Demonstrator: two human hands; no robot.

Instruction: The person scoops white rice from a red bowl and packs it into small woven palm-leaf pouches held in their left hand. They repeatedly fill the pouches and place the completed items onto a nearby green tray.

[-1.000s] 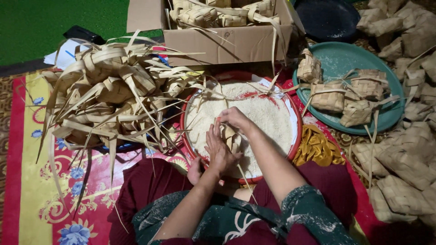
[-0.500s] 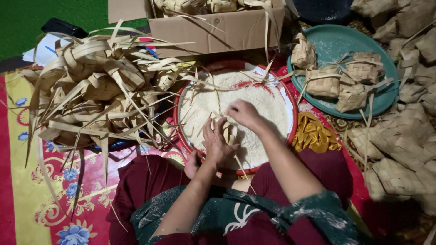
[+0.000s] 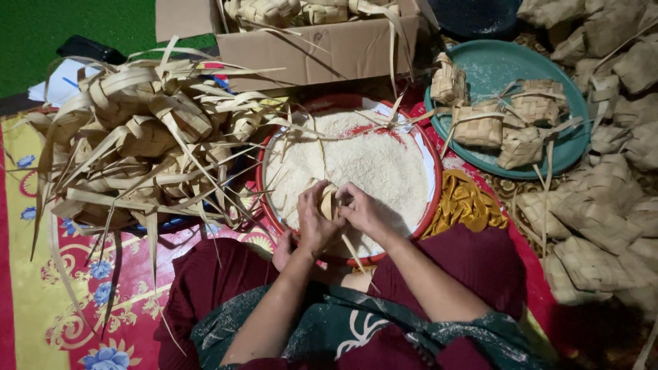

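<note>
Centrally, red basin [image 3: 433, 179] holds rice [image 3: 370, 161]; teal plate [image 3: 493, 68] holds pouches [image 3: 504, 123].

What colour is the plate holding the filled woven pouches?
Teal, the plate, clearest in the head view, right of the rice bowl.
</note>
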